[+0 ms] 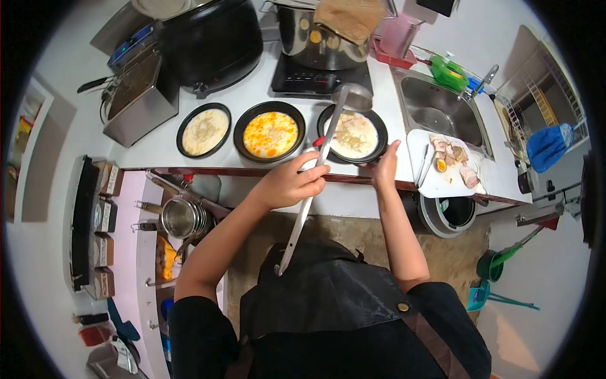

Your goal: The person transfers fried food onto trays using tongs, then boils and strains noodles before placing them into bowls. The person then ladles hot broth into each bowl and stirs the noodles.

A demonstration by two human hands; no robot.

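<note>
My left hand [295,181] is closed around the long handle of a steel ladle [305,211]. The ladle's cup hangs over the far edge of a black bowl [380,152] that holds pale, creamy broth and noodles [355,136]. By the near right rim of that bowl is my right hand [386,167], its fingers curled against the edge and its thumb raised. A small red piece [319,141] shows beside the ladle handle, too small to name. Left of this bowl stand another black bowl [238,134] with orange-speckled broth and a third bowl [181,140] with pale noodles.
Behind the bowls, a steel pot [322,47] sits on an induction cooker [302,81], near a large black cooker [211,47]. At right are a sink [435,114] and a white board [435,183] with sliced meat, egg and tongs. Strainers [183,218] hang at lower left.
</note>
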